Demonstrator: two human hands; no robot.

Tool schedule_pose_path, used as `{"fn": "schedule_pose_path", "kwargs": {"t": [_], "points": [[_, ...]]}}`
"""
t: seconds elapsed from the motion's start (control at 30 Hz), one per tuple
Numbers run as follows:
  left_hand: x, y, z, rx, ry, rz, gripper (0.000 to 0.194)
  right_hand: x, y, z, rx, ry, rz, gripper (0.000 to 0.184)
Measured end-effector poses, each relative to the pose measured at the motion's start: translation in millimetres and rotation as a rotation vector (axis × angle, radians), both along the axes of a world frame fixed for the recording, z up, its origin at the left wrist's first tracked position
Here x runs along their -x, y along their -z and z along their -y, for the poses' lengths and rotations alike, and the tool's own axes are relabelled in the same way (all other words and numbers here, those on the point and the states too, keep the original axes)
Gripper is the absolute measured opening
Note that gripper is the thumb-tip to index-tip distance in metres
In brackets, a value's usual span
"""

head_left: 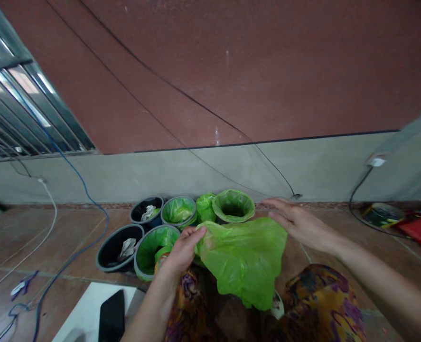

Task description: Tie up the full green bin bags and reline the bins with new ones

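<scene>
My left hand (182, 250) grips the near edge of a crumpled lime-green plastic bag (244, 261), which hangs in front of my lap. My right hand (299, 224) is held flat and open just above the bag's far right edge, holding nothing. Beyond the bag stand several small round bins. A black bin (119, 248) near my left hand holds crumpled white paper, and a grey-rimmed bin (156, 251) next to it has a green liner. Another green-lined bin (233, 205) stands behind the bag, close to my right fingers.
A black phone (112, 317) lies on a white sheet (85, 308) at the lower left. Blue and white cables (89, 209) run across the tiled floor. A red package (418, 232) and a dark cable sit at the right, below a wall socket.
</scene>
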State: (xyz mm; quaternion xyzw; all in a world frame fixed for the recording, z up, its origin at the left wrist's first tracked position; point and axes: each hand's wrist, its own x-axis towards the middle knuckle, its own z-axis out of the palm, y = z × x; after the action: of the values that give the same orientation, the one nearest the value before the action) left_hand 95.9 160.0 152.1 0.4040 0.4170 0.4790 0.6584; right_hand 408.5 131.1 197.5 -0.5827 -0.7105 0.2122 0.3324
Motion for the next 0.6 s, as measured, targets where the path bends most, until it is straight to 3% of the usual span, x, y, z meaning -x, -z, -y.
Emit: {"fn": "schedule_pose_path", "kwargs": {"t": [0.13,0.2,0.27,0.33,0.4,0.5,0.6], "points": [[-14.3,-2.9,-0.6,-0.117,0.208,-0.157,0.048,57.5,-16.9,16.3,-0.016,-0.220,-0.026,0.049],[-19.3,-7.1,-1.4,-0.141,0.300,-0.200,0.051,80.4,-11.2,16.1,-0.004,-0.302,-0.053,0.052],[-21.3,-11.6,-3.1,-0.152,0.365,-0.209,0.052,92.5,1.0,10.3,0.054,-0.364,-0.118,0.040],[-19.4,-14.9,-6.0,-0.163,0.438,-0.221,0.051,92.5,12.6,3.3,0.151,-0.383,-0.202,0.027],[-13.6,-15.3,-9.9,-0.175,0.556,-0.269,0.044,82.9,17.7,-1.3,0.245,-0.356,-0.279,0.029],[-1.7,-8.8,-16.7,-0.198,0.688,-0.385,0.033,59.6,11.6,-1.6,0.315,-0.298,-0.347,0.031],[8.0,3.0,-24.4,-0.276,0.651,-0.530,0.024,36.6,-0.8,2.5,0.369,-0.287,-0.404,0.035]]}}
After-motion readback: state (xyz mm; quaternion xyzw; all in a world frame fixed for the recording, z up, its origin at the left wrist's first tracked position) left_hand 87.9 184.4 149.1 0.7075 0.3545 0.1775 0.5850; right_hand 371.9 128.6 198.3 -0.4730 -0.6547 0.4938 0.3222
